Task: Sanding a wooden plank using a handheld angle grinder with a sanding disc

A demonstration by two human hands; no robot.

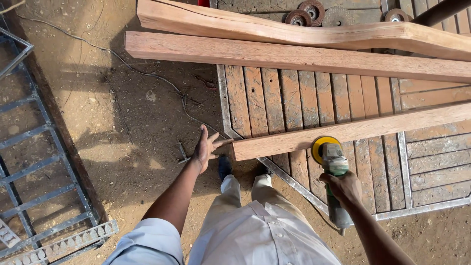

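My right hand (346, 186) grips a green angle grinder (336, 169) whose yellow sanding disc (321, 146) rests against the near edge of a long wooden beam (353, 130). The beam lies slanted across a slatted wood-and-metal panel (314, 98). My left hand (206, 147) hovers with fingers spread just left of the beam's cut end, fingertips almost touching it. It holds nothing. My legs in light trousers stand below the beam's end.
Two more wooden pieces lie further back: a straight beam (294, 56) and a curved one (304, 29). Several worn sanding discs (306, 12) sit at the top. A metal gate frame (34, 147) lies left on the dirt, and a thin cable (147, 73) runs across the ground.
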